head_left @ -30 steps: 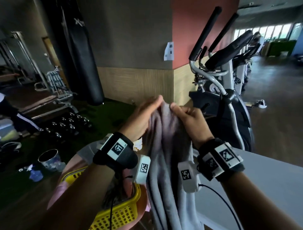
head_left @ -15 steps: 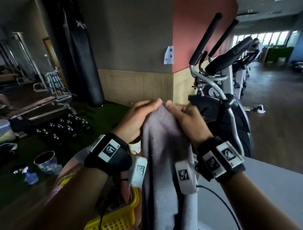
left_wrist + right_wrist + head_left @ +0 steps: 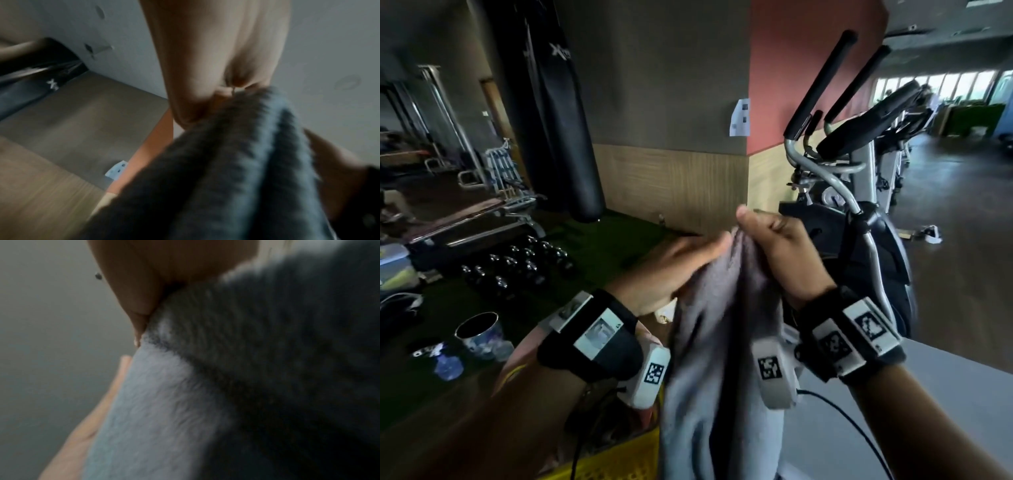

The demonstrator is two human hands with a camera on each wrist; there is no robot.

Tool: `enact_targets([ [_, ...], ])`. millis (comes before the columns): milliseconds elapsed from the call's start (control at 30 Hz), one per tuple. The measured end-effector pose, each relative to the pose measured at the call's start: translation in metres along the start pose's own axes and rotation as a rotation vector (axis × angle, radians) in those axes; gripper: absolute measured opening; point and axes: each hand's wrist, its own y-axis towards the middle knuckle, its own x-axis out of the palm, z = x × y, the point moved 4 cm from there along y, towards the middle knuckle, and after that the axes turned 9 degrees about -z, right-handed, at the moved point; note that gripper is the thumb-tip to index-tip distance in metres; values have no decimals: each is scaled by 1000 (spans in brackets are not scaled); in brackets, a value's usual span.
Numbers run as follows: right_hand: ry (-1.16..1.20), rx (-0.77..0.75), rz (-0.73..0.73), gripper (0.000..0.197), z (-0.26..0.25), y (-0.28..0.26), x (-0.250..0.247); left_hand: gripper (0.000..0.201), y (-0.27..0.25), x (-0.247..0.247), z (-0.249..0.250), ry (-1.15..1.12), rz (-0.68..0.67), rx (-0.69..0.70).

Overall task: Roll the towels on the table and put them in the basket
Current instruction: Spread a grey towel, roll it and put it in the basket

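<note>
Both hands pinch the towel (image 3: pixel 722 342) top: left hand (image 3: pixel 667 270), right hand (image 3: pixel 780 250). Lay it flat on the table (image 3: pixel 945 394) beside the basket (image 3: pixel 616 459) before rolling.

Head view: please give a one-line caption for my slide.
Both hands, left hand and right hand, hold a grey towel upright above the yellow basket.

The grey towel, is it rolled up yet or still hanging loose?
Loose. The grey towel hangs in long folds, top edge held by the left hand and right hand.
</note>
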Motion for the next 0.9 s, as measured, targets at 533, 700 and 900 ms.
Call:
enact_targets([
  [533, -99, 135, -248, 58, 11, -12, 8, 27, 11, -19, -2, -224, 164, 54],
  [700, -40, 59, -119, 54, -8, 3, -6, 24, 11, -8, 0, -85, 89, 15],
  [900, -17, 105, -201, 40, -7, -7, 1, 37, 7, 2, -9, -113, 11, -24],
])
